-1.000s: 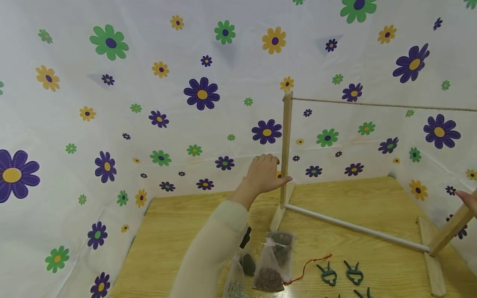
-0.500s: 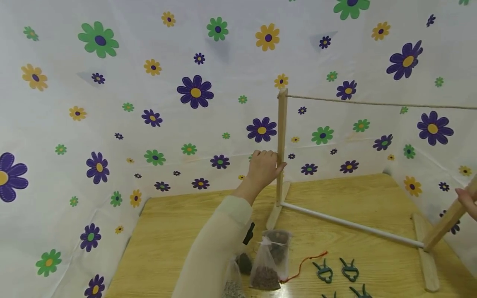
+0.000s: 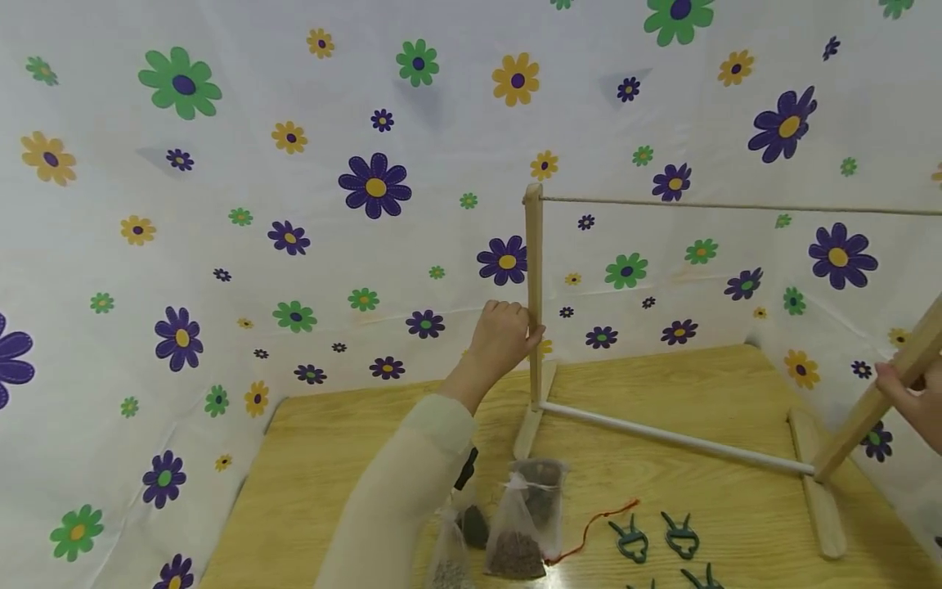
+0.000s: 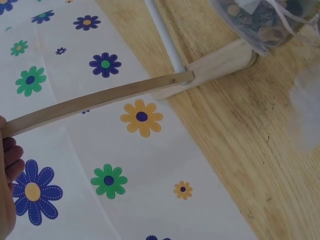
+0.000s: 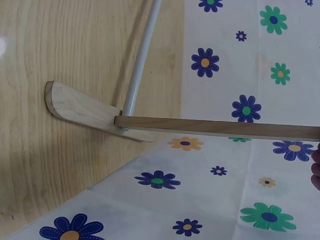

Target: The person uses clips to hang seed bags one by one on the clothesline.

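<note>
A wooden stand has a left post, a right post, a flat foot under each and a white crossbar low between them. Twine runs from the left post's top past the right edge of the head view. My left hand grips the left post partway up, thumb on its near side. On the slanting right post, my right hand holds with the thumb across it; part of that hand is cut off. In the right wrist view, the right foot is over the tabletop.
Sheer drawstring bags with brown and grey contents lie by the left foot. A red cord and several dark green clips are on the wooden table. Flower-printed cloth stands behind and at the sides.
The right end of the stand has shifted back and slightly left on the table. My right hand has come further into the head view, thumb now across the post. Left hand stays on its post.
</note>
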{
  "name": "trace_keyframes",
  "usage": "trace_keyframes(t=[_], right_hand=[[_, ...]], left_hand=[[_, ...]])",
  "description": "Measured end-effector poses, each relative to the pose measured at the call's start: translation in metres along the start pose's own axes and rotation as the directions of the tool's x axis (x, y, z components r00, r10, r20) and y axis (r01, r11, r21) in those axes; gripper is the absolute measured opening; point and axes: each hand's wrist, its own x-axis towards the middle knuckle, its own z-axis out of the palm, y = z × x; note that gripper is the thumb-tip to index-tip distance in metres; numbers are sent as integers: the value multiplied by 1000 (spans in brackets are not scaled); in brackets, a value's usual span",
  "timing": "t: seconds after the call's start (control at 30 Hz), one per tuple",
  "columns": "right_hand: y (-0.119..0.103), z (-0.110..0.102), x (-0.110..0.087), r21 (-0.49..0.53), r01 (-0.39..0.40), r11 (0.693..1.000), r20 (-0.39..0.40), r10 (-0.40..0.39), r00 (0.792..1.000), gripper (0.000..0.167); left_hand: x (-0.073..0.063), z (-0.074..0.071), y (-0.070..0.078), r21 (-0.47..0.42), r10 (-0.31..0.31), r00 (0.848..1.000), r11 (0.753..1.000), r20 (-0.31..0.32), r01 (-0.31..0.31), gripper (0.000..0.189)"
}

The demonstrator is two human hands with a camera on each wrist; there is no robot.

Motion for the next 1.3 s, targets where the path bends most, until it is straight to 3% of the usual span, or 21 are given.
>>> trace_keyframes(t=[0.07,0.13,0.27,0.47,0.67,0.8,0.9,1.07,1.2,1.3], right_hand=[[-34,-7,15,-80,98,992,18,-97,995,80],[-67,-14,30,-92,170,981,50,-166,985,82],[-97,-16,45,-186,241,952,99,-226,969,89],[-107,-8,51,-191,236,953,198,-198,960,94],[-117,2,57,-160,213,964,327,-152,933,98],[-125,11,61,-124,246,961,334,-193,923,96],[-131,18,64,-90,224,970,359,-178,916,94],[-139,33,70,-55,259,964,319,-229,920,89],[-146,44,75,-14,265,964,294,-250,922,71],[-155,52,78,13,213,977,328,-206,922,49]], left_hand=[[-7,-4,-7,5,-5,1000,1000,-13,5,28],[-13,-7,-14,14,-5,1000,1000,-23,6,27],[-25,-14,-25,44,3,999,999,-46,-1,28],[-38,-22,-38,73,5,997,997,-74,0,29],[-56,-29,-51,85,-9,998,996,-63,15,28],[-69,-33,-60,73,-18,997,997,-78,24,29],[-78,-36,-66,74,-29,995,997,-97,36,30],[-92,-39,-74,76,-54,995,995,-87,61,31],[-103,-43,-81,53,-81,994,995,-74,85,28],[-111,-49,-87,38,-95,992,994,-84,98,27]])
